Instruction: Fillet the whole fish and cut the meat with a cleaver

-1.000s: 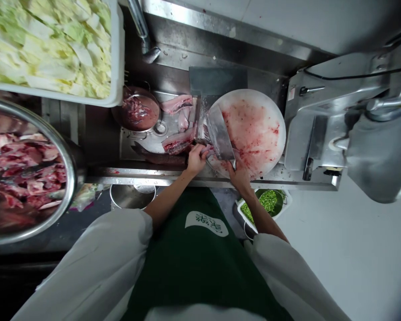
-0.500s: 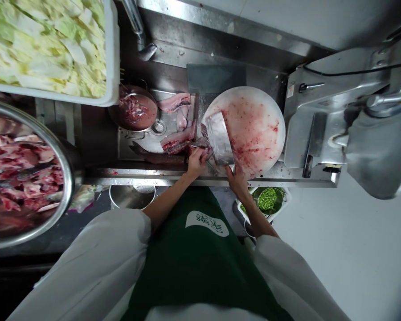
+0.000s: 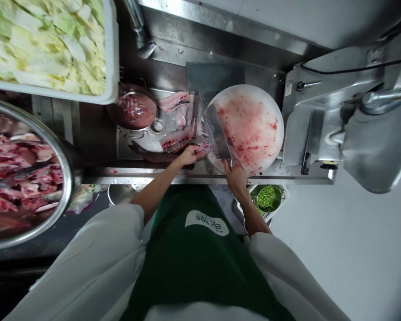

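Note:
My right hand (image 3: pixel 236 174) is closed round the handle of a cleaver (image 3: pixel 218 133). Its broad blade lies over the left side of a round white chopping board (image 3: pixel 254 129) smeared with blood. At the board's left edge, my left hand (image 3: pixel 190 154) is closed on a piece of fish (image 3: pixel 204 146), mostly hidden by the fingers and blurred. Left of that hand, cut fish (image 3: pixel 177 139) with red flesh lies in the sink (image 3: pixel 147 145). A dark whole-looking fish (image 3: pixel 150 154) rests along the sink's near side, and pale fillets (image 3: pixel 173 101) lie farther back.
A pot of bloody scraps (image 3: pixel 133 111) stands in the sink. At left are a large steel bowl of fish pieces (image 3: pixel 26 174) and a white tub of chopped cabbage (image 3: pixel 112 58). A steel slicing machine (image 3: pixel 294 129) stands right, with another knife (image 3: pixel 311 138) on it. Below sit chopped greens (image 3: pixel 266 197).
My left hand has shifted left, away from the cleaver, toward the sink. The cleaver's blade has turned and tilted slightly, while my right hand keeps its grip.

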`<state>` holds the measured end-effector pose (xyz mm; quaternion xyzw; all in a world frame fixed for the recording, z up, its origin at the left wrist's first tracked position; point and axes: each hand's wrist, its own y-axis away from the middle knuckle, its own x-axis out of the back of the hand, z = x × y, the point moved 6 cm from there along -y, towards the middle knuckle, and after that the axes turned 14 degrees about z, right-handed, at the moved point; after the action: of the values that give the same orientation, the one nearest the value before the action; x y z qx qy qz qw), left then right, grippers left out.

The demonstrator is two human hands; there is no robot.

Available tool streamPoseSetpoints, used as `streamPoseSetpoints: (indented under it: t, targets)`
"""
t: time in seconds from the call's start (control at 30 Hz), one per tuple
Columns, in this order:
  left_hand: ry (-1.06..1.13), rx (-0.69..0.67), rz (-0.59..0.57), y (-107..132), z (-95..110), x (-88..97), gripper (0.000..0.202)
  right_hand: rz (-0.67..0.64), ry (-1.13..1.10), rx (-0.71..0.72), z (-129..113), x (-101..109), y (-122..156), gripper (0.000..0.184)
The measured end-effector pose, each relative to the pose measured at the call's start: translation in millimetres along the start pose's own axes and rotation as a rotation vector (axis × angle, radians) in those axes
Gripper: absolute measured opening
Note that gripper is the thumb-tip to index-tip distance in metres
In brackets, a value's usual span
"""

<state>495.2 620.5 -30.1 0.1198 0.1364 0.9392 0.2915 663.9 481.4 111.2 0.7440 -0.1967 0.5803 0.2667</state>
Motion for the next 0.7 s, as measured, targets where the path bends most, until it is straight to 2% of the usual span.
streamPoseSetpoints:
  t: [0.17, 0.33, 0.43, 0.5, 0.63, 0.7]
  targets:
    - [0.056, 0.066, 0.007, -1, 5, -0.9, 0.058, -0.002, 0.047, 0.075, -27, 16, -2, 0.047]
    - [0.102, 0.051, 0.016, 0, 12, -1.0, 0.059, 0.005, 0.068, 0.101, -43, 13, -11, 0.046]
    - [0.136, 0.046, 0.039, 1, 13, -0.4, 0.062, 0.014, 0.058, 0.093, -35, 9, -4, 0.047]
    - [0.139, 0.049, 0.071, 1, 12, 0.2, 0.063, 0.008, 0.078, 0.079, -21, 10, 14, 0.046]
    - [0.15, 0.021, 0.101, 4, 11, -2.9, 0.062, -0.114, 0.178, -0.01, 16, 11, 59, 0.038]
    - [0.141, 0.005, 0.093, 6, 9, -6.6, 0.06, -0.158, 0.216, -0.043, 24, 11, 68, 0.036]
